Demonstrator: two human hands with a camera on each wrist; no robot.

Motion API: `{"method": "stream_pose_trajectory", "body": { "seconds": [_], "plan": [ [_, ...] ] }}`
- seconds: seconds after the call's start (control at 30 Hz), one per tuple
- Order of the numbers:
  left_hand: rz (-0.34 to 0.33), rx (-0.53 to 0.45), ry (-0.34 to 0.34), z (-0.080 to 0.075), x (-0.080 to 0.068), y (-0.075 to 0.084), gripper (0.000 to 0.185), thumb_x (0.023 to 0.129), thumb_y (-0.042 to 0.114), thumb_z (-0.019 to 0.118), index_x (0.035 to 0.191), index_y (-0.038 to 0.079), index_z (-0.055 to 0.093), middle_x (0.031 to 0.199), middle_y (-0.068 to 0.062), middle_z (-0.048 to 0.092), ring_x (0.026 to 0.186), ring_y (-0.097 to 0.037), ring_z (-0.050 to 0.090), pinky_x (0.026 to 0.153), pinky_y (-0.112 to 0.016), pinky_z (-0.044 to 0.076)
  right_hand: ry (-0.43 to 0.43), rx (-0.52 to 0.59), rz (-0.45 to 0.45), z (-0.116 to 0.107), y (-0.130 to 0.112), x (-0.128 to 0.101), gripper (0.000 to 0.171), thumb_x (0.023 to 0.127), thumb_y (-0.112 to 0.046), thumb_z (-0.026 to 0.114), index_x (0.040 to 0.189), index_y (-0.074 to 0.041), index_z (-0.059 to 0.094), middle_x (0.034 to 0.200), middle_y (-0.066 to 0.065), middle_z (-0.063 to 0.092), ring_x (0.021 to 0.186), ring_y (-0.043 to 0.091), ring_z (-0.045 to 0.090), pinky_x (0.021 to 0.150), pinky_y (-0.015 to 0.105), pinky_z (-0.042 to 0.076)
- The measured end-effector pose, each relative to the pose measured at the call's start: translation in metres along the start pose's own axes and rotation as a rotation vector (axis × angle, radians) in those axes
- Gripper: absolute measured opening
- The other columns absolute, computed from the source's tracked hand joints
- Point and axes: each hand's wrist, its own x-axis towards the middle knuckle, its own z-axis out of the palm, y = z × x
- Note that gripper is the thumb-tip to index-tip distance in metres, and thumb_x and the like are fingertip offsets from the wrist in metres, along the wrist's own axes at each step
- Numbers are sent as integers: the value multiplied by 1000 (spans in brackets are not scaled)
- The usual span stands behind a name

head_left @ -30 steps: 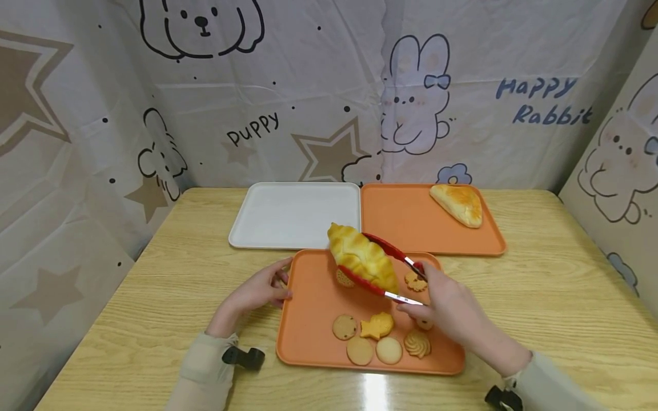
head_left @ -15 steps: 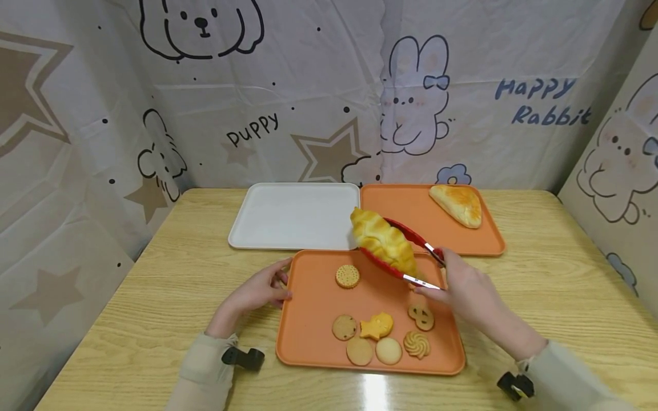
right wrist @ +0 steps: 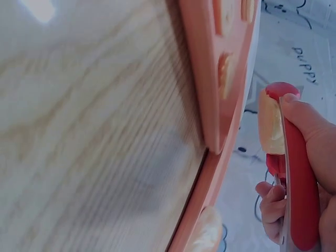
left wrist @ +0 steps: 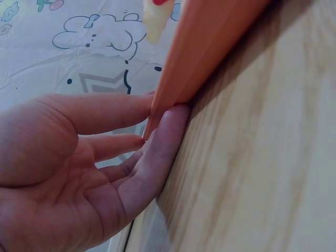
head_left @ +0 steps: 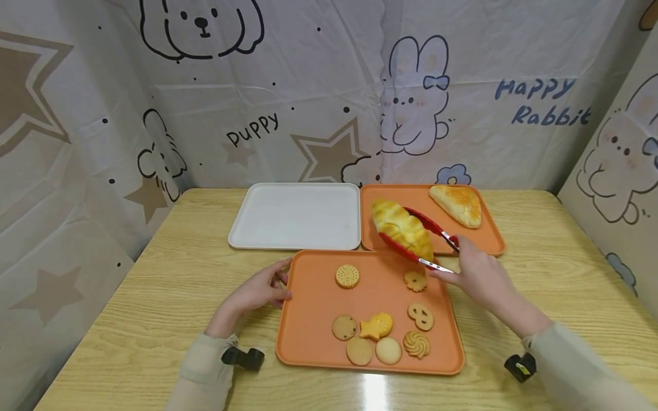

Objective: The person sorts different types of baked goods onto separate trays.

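My right hand [head_left: 475, 277] grips red tongs [head_left: 429, 240] that clamp a golden croissant [head_left: 402, 227] in the air over the near left part of the far orange tray [head_left: 483, 246]. In the right wrist view the tongs [right wrist: 296, 178] lie under my thumb, with the croissant [right wrist: 270, 123] between their tips. A triangular pastry [head_left: 457, 204] lies at that tray's back right. My left hand [head_left: 257, 291] rests with straight fingers against the left rim of the near orange tray [head_left: 308, 319]; in the left wrist view its fingers [left wrist: 157, 152] touch the tray's edge [left wrist: 194, 58].
Several cookies [head_left: 382, 331] lie on the near tray, among them a round one [head_left: 347, 275] and a flower-shaped one [head_left: 415, 280]. A white tray [head_left: 295, 216] stands at the back left. Printed cloth walls enclose the wooden table [head_left: 154, 297] on three sides.
My right hand has carried the croissant in the tongs from above the near tray back and to the right, over the far orange tray. The left hand has stayed put.
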Motion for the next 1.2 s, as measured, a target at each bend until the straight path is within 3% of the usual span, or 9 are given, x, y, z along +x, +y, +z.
{"method": "stream_pose_trajectory", "body": {
  "seconds": [0.17, 0.37, 0.63, 0.9, 1.2],
  "plan": [
    [1, 2, 0, 0, 0, 0, 77, 84, -1, 60, 145, 0, 14, 97, -15, 40, 69, -15, 54, 63, -34, 56, -48, 0, 40, 2, 12, 7, 63, 69, -42, 76, 97, 6, 46, 66, 9, 46, 43, 18, 43, 33, 26, 35],
    [0, 4, -1, -1, 0, 1, 77, 84, -1, 60, 145, 0, 14, 97, -15, 40, 69, -15, 54, 63, -34, 56, -57, 16, 63, 1, 24, 15, 68, 69, -39, 77, 103, 9, 44, 78, 21, 54, 55, 32, 55, 41, 42, 47],
    [-20, -18, 13, 0, 1, 2, 76, 83, -2, 60, 145, 1, 15, 96, -14, 39, 69, -15, 51, 61, -32, 55, -123, 55, 125, 3, 33, 25, 77, 71, -47, 73, 107, 12, 40, 68, 15, 48, 58, 34, 56, 50, 47, 49],
    [-19, -5, 14, 0, 0, 2, 77, 84, -1, 60, 145, 2, 15, 97, -15, 40, 70, -17, 52, 62, -33, 55, -188, 34, 146, 11, 38, 31, 68, 73, -49, 70, 96, 9, 42, 59, 8, 41, 47, 22, 49, 39, 31, 39],
    [-12, -11, 3, 0, -1, 2, 77, 84, 0, 60, 145, 2, 14, 98, -15, 40, 69, -15, 53, 62, -33, 55, -282, 80, 199, 17, 39, 33, 71, 75, -53, 66, 101, 8, 41, 67, 10, 45, 53, 21, 48, 46, 29, 38]
  ]
}}
